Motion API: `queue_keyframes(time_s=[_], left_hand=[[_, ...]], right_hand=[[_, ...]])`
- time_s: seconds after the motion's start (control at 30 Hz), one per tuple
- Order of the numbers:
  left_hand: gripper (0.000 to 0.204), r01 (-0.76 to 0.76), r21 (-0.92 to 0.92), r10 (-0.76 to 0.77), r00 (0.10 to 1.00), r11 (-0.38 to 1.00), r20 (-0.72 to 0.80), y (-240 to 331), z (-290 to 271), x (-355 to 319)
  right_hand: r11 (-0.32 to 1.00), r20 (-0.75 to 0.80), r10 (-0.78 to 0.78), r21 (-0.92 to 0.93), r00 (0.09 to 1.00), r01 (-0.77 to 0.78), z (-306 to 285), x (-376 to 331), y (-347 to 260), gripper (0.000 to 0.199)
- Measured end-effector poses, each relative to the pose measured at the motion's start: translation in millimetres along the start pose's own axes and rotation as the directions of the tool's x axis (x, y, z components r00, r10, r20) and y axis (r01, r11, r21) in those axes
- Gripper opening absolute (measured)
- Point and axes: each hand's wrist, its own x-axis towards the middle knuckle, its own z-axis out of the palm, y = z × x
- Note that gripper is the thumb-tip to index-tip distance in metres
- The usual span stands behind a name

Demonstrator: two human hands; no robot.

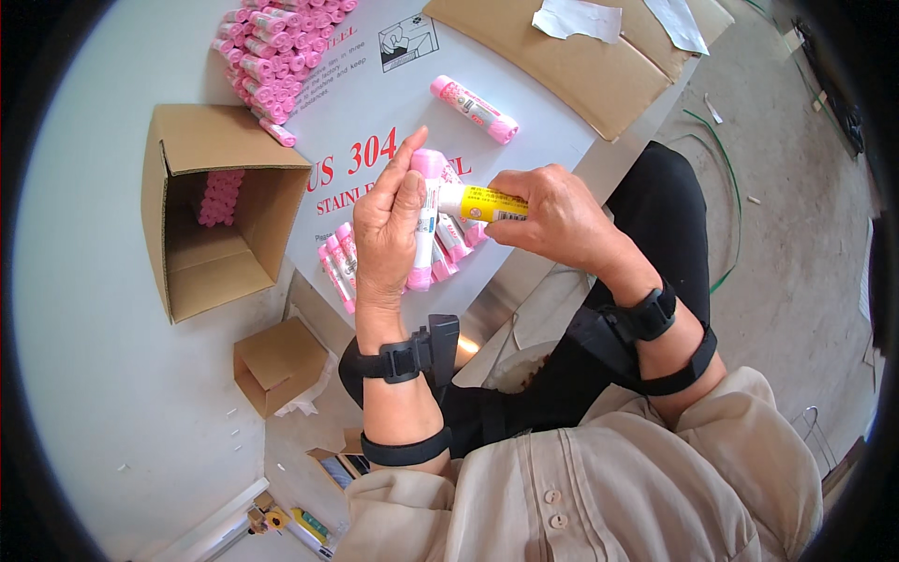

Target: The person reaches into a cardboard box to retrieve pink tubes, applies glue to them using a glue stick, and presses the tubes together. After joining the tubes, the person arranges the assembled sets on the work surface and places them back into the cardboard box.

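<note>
My left hand [386,225] holds a pink roll [421,273] with a white printed band upright, its thumb along the roll's side and a finger reaching past the top. From the right, my right hand [567,215] grips a yellow glue stick [479,203]. Its white end meets the roll's band near the upper half. Behind and below the hands lie several similar rolls [451,240], partly hidden. One more wrapped roll [475,110] lies alone beyond my hands.
A large heap of pink rolls [276,56] sits at the far left of the printed tabletop [365,103]. An open cardboard box [220,267] with pink rolls inside stands left. Flat cardboard [552,70] with torn paper covers the far right. A smaller box [281,365] is lower left.
</note>
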Motion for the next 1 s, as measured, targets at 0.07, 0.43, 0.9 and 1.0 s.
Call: queue_keyframes(time_s=[0.07,0.43,0.9,1.0], left_hand=[[0.038,0.013,0.011,-0.013,1.000,1.000,0.013,-1,-3,1],[0.038,0.016,-0.025,-0.015,1.000,1.000,0.027,-7,-2,-2],[0.041,0.079,-0.213,-0.078,0.997,0.974,0.010,-4,13,-7],[0.038,0.083,-0.270,-0.086,0.996,0.959,0.000,-5,24,-9]], right_hand=[[1.000,0.001,-0.007,0.010,1.000,0.007,1,-1,4,0.035],[0.997,-0.065,0.012,0.079,0.998,-0.007,0,0,-3,0.031],[0.394,-0.086,0.331,0.917,0.940,-0.055,30,7,11,0.026],[0.267,-0.045,0.315,0.963,0.948,-0.043,39,8,5,0.026]])
